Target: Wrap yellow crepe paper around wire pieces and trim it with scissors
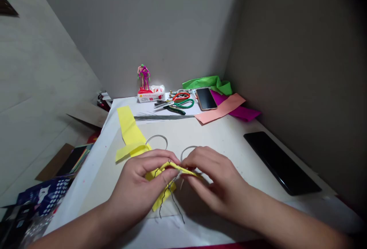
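Observation:
My left hand [137, 182] is closed in a pinch on a small frame of twisted dark wire [172, 191]. Two thin wire legs hang down below the thumb. Yellow crepe paper [169, 163] wraps along the wire's upper part and runs across between both hands. The fingers of my right hand [219, 178] are closed on the right end of that yellow-wrapped part. A long yellow paper strip [129, 126] stretches away to the upper left, partly hidden behind my left hand. Loops of bare wire [157, 137] show just beyond the fingers.
Behind lie thin straight wires [160, 117], green-handled scissors [174, 104], dark-handled pliers [176, 110] and a phone [206, 99]. Pink paper [220, 108] and green paper [206, 82] are at the back right. A small wrapped figure [144, 76] stands by a tissue pack [150, 96]. A black slab [279, 161] lies right.

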Tool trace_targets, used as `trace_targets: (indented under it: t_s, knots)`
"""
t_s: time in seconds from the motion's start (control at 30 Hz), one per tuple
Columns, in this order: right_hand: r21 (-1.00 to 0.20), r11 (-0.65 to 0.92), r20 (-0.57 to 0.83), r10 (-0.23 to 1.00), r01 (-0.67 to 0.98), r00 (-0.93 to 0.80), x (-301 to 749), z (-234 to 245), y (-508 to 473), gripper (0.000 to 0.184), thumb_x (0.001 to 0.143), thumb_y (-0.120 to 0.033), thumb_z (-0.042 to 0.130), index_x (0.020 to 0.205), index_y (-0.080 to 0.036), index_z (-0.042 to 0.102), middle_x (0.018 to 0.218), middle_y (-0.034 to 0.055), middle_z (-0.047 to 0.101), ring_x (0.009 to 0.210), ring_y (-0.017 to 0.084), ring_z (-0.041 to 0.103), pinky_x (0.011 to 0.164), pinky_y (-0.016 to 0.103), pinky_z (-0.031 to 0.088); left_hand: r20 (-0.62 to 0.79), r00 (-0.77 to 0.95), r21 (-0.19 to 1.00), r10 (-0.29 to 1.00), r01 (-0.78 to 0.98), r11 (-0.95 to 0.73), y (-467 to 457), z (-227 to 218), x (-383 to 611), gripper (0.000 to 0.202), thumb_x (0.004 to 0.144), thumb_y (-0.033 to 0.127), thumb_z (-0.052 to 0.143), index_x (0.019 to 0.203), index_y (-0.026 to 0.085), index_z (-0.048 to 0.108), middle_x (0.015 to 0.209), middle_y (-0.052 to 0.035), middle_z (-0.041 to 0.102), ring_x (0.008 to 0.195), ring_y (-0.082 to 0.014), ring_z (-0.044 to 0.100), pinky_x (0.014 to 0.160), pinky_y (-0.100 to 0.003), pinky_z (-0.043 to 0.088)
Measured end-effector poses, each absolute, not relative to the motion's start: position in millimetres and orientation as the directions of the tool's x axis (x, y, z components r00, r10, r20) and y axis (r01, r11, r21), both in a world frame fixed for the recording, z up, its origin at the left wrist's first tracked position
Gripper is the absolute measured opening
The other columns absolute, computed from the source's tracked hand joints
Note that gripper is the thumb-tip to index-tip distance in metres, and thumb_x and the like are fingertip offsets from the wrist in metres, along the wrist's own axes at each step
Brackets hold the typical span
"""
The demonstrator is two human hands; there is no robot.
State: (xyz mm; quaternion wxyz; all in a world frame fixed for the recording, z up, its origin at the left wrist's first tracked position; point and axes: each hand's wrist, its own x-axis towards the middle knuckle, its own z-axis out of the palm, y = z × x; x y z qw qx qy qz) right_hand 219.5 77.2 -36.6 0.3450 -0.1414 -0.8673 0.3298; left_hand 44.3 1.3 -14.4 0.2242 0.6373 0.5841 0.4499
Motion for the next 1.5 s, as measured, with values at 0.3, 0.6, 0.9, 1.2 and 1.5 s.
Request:
trace_targets:
  t_s: [0.3,0.6,0.9,1.2,1.5]
  knots:
    - [-0.479,0.877,0.701,0.372,-0.016,-0.608,218.7,-42.3,78.6,0.014,0.082,-0.004,0.053,0.089,-0.013,0.061,0.075,0.0080,0.064,0.067,0.017,0.053,0.064,0.032,0.039,0.311,-0.131,0.813,0.941,0.550,-0.192,1.4,-13.7,49.3,0.014,0.076,0.010,0.063,0.070,0.019,0.072,0.082,-0.0020,0.073,0.078,-0.0147,0.068,0.074,-0.020,0.054]
    - [-0.642,0.765,0.611,0.463,-0.059,-0.642,215.2,-36.5,77.8,0.014,0.085,-0.008,0.051,0.081,-0.013,0.064,0.067,0.0063,0.062,0.064,0.015,0.054,0.064,0.030,0.042,0.241,-0.128,0.850,0.962,0.506,-0.146,0.0,-14.0,50.7,0.011,0.075,0.013,0.064,0.072,0.019,0.073,0.081,-0.0028,0.074,0.079,-0.0152,0.069,0.075,-0.021,0.055]
    - [-0.767,0.639,0.504,0.544,-0.057,-0.671,215.4,-33.7,74.9,0.019,0.087,-0.010,0.049,0.082,-0.012,0.067,0.070,0.0072,0.065,0.066,0.015,0.057,0.062,0.028,0.045,0.041,-0.082,0.911,0.996,0.412,-0.004,-0.9,-13.7,46.7,0.014,0.081,0.023,0.062,0.075,0.020,0.074,0.082,-0.0024,0.073,0.081,-0.0160,0.066,0.076,-0.023,0.052]
    - [-0.803,0.595,0.476,0.664,0.022,-0.577,215.3,-35.0,86.3,0.005,0.081,-0.016,0.065,0.077,-0.015,0.068,0.070,0.0036,0.068,0.065,0.014,0.061,0.062,0.025,0.048,0.031,-0.177,0.905,0.984,0.423,0.048,-0.5,-9.4,44.1,0.014,0.081,0.028,0.063,0.078,0.020,0.074,0.084,-0.0026,0.073,0.081,-0.0184,0.067,0.075,-0.025,0.052]
    - [-0.762,0.643,0.570,0.612,-0.073,-0.548,213.3,-38.7,86.1,0.007,0.079,-0.011,0.067,0.080,-0.016,0.071,0.070,0.0046,0.070,0.065,0.015,0.064,0.060,0.026,0.050,0.054,-0.222,0.881,0.974,0.469,0.059,-1.7,-10.1,48.4,0.014,0.073,0.026,0.069,0.085,0.023,0.077,0.085,-0.0025,0.077,0.078,-0.0198,0.071,0.072,-0.026,0.057]
